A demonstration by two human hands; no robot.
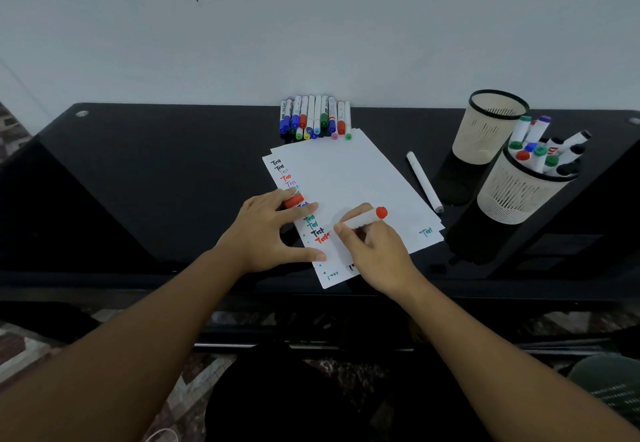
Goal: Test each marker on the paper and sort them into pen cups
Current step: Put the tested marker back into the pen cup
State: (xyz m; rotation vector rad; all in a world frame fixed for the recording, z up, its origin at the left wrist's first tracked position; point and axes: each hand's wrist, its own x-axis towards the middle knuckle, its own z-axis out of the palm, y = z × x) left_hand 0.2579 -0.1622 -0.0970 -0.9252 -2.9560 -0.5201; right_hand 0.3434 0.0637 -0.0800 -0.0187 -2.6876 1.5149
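On the near part of the paper (349,178), your right hand (377,251) grips a red marker (363,219) with its tip down beside a fresh red "Test", the last entry in a column of test words. Your left hand (268,233) presses the sheet flat, fingers straight, with the red cap (293,200) tucked between them.

Progress, as judged: roughly half. A row of markers (316,117) lies untested at the far edge of the desk (156,171). One white marker (424,181) lies loose just right of the paper.

At the right, the near cup (516,195) holds about a dozen sorted markers, caps up. The far cup (485,130) appears empty. Cap this marker, then sort it.
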